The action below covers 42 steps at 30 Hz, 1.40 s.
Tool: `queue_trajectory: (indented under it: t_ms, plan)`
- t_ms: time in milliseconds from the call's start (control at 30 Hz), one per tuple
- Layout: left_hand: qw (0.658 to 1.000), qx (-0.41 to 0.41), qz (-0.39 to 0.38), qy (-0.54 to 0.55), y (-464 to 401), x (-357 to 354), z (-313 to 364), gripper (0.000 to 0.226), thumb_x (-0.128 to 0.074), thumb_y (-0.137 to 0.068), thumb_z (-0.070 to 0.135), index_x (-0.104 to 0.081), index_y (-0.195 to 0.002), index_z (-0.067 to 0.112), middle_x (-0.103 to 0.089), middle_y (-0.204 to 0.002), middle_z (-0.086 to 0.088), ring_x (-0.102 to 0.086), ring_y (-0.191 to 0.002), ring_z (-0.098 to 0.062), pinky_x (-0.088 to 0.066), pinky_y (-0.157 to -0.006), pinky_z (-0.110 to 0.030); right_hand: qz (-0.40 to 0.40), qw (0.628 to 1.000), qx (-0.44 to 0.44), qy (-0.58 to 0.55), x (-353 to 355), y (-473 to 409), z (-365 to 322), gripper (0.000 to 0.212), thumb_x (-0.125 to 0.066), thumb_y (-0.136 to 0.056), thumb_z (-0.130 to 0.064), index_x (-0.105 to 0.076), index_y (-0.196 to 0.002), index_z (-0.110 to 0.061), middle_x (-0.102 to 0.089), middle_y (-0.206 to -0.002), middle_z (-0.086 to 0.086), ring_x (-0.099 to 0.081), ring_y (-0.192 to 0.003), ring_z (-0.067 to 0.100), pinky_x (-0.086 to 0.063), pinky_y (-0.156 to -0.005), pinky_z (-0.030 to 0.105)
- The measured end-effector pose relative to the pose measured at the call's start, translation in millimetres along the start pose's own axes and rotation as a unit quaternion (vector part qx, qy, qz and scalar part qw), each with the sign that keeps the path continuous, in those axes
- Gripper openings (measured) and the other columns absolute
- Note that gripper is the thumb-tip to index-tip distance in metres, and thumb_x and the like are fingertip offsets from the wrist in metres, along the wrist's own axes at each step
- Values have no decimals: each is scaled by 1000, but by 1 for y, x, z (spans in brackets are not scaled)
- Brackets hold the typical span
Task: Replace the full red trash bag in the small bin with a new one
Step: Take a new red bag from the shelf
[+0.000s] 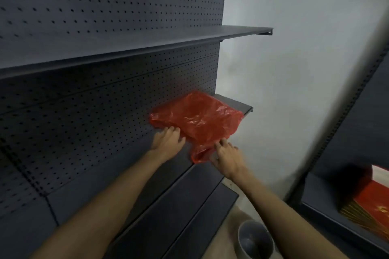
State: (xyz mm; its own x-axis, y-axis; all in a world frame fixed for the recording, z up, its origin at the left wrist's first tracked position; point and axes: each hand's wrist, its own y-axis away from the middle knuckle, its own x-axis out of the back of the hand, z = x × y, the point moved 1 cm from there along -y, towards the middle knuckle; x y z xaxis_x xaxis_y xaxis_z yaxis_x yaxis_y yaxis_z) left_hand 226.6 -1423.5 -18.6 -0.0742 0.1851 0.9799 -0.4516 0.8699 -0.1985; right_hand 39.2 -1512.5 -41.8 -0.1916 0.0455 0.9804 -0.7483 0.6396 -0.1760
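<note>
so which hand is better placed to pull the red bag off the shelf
Right, probably. The right hand is at the red bag's bunched end hanging over the shelf edge, fingers touching it. The left hand only rests by the flat corner.

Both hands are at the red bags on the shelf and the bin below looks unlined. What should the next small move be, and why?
Probably pinch one bag off the red bags and lift it clear. Both the left hand and right hand are at the front edge, where a loose end hangs over the shelf. The grey bin on the floor shows no liner.
</note>
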Motion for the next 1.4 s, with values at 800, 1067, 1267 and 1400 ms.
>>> queue_trajectory:
  t_ms: [800, 1067, 1267, 1400]
  plan:
    - [986, 140, -17, -89, -150, -70, -56, 43, -53, -88, -12, -52, -129, 2, -54, -125, -19, -67, -97, -32, -56, -76, -37, -5, 995, 91, -36, -69, -100, 73, 16, -61, -84, -12, -57, -100, -10, -58, -94, 9, -63, -77, 35, -47, -56, 38]
    - [998, 46, 27, 32, -167, -79, 29, 25, -44, -94, -6, -58, -114, 1, -56, -118, -17, -64, -97, -35, -52, -79, -41, 64, 997, 21, -42, -50, -90, 136, 13, -64, -83, -11, -54, -89, -6, -56, -87, 14, -58, -73, 37, -48, -63, 42]
    - [995, -30, 12, 92, -171, -74, 126, 24, -53, -95, 5, -52, -119, 6, -52, -122, -15, -60, -107, -35, -49, -84, -41, 98, 993, -63, -30, -28, -63, 192, 17, -66, -81, -11, -51, -88, -4, -54, -90, 15, -56, -71, 35, -46, -59, 41]
    - [986, -88, 21, 141, -169, -76, 178, 30, -52, -96, 5, -51, -126, 7, -55, -122, -13, -57, -112, -32, -48, -86, -40, 122, 986, -109, -46, -18, -40, 233, 18, -62, -85, -11, -47, -91, -4, -48, -102, 15, -53, -66, 33, -46, -54, 39]
